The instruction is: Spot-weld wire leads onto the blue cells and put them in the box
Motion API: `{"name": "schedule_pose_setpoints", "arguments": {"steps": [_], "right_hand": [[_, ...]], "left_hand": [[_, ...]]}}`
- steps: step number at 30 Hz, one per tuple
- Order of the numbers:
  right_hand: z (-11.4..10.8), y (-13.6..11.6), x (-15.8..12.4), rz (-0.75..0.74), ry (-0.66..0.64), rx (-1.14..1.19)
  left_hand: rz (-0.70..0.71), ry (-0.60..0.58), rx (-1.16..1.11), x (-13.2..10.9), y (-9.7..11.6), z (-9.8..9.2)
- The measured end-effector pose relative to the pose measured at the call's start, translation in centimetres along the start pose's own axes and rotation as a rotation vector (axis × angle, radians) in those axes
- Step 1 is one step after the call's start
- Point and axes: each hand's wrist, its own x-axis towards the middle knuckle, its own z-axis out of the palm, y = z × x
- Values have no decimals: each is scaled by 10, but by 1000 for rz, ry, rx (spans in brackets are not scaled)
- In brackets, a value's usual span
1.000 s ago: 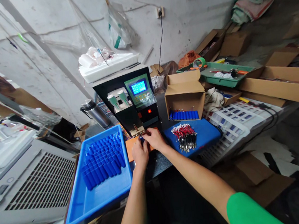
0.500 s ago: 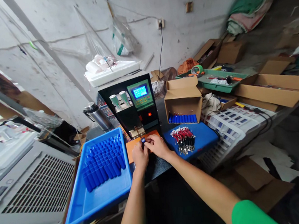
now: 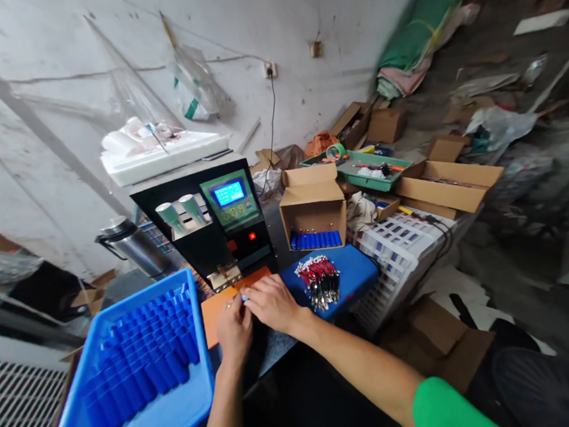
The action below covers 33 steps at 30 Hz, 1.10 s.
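Between my two hands is a blue cylindrical battery cell [image 3: 245,297], mostly covered by fingers so that only its end shows. My left hand [image 3: 233,329] grips it from the left, fingers curled. From the right, my right hand [image 3: 273,303] closes over the cell, its fingertips meeting the left ones. Both hands are over an orange plate [image 3: 213,321], just in front of the electrodes of a black spot welder [image 3: 249,260] with a lit display. To the right, a bundle of red and black wire leads [image 3: 320,278] lies on a blue pad [image 3: 356,267].
On the left, a blue tray [image 3: 203,353] holds rows of blue cells. Behind the pad stands a cardboard box [image 3: 311,194] with more cells inside. A steel flask [image 3: 135,246] is beside the welder; a white plastic crate [image 3: 387,248] and green tray [image 3: 361,175] are at right.
The view has swung right, so the bench things appear further left. My right hand has turned and now covers more of the cell, whose end showed plainly before.
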Motion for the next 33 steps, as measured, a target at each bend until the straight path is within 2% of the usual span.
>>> {"name": "schedule_pose_setpoints", "arguments": {"steps": [8,13,15,18,20,22,26,29,33], "right_hand": [[-12,11,7,10,-128,39],[-7,22,7,94,-87,164],[-7,36,4,173,-13,246],[-15,72,1,336,163,289],[-24,102,1,432,253,215],[-33,131,4,483,281,52],[-36,170,15,442,166,-220],[-24,180,25,402,36,-321],[-10,183,34,420,-105,-398]], "left_hand": [[52,-15,23,1,-1,2],[9,28,44,0,7,0],[-25,32,50,-1,10,-1],[-44,33,76,-1,14,-2],[-41,47,113,-1,14,-2],[-30,61,133,-1,14,-1],[-13,82,133,-1,12,1],[-15,89,130,-1,10,2],[2,81,121,-2,10,3]]}}
